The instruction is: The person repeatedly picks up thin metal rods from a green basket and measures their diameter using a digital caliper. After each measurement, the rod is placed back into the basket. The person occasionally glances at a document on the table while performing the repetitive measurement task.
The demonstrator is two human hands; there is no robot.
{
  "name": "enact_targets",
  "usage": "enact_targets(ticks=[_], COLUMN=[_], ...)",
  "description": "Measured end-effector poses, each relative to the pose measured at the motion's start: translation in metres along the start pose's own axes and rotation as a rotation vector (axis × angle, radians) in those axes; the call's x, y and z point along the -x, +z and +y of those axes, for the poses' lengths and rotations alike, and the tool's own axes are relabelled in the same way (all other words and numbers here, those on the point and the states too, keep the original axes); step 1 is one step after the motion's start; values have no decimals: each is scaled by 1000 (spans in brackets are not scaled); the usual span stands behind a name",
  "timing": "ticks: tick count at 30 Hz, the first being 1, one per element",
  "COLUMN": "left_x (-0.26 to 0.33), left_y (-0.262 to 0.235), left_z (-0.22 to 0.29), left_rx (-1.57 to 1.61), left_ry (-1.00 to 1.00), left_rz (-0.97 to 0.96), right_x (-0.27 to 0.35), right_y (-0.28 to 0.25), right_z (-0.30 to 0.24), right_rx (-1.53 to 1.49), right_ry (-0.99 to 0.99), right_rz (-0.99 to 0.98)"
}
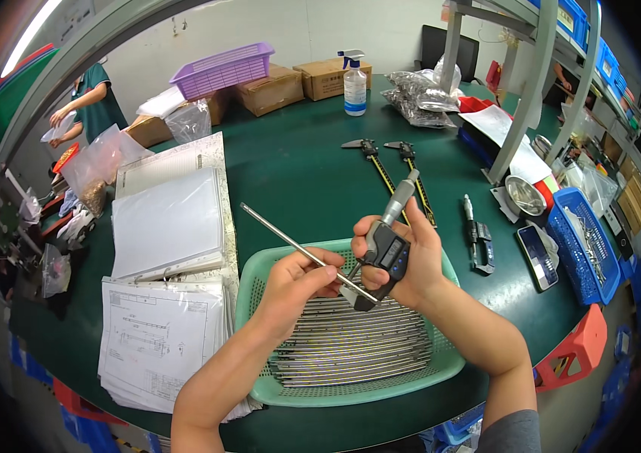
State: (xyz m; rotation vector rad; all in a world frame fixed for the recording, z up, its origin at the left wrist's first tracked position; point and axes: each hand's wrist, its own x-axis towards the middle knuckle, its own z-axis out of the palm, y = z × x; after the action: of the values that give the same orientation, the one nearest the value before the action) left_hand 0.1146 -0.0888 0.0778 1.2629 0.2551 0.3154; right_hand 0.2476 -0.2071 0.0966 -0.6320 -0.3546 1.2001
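Steel, bright and slender: a long metal rod (290, 240) is pinched near its lower end between the thumb and fingers of the left hand (299, 281), its free length slanting up and to the left over the bench (305, 181). The lower tip of the rod sits in the measuring gap of a digital micrometer (385, 249), which the right hand (417, 260) grips around its frame, fingers closed, with the display turned towards the wearer and the thimble pointing up and away. Held so, the readout can be seen while the rod is steadied by the other hand. Whether the measuring faces are closed on the rod cannot be told.

Both hands are raised just above a green plastic basket (441, 364) that stands at the near edge of the bench and holds a stacked layer of similar rods (350, 347) lying lengthwise, within easy reach.

To the left of the basket lie a pile of printed drawings (156, 340) and an open ring binder (166, 223). Beyond the hands, two calipers (392, 170) rest side by side on the green surface, and a further micrometer (479, 243) lies to the right, near a blue basket (590, 260) of small parts. A spray bottle (354, 83), cardboard boxes (298, 83) and a purple tray (224, 69) stand at the far side. Another person in a green top (98, 102) works at far left.
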Motion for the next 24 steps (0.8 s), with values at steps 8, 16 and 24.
enact_targets(ticks=[8, 16, 24], left_x=[1, 1, 0], left_y=[3, 3, 5], left_z=[-1, 3, 7], left_rx=[-36, 28, 52], left_ry=[11, 46, 35], left_rz=[-42, 24, 103], right_x=[1, 2, 1], right_y=[2, 2, 1], right_z=[-1, -2, 0], right_rx=[-34, -21, 3], right_ry=[-18, -4, -15], right_rz=[-13, -28, -23])
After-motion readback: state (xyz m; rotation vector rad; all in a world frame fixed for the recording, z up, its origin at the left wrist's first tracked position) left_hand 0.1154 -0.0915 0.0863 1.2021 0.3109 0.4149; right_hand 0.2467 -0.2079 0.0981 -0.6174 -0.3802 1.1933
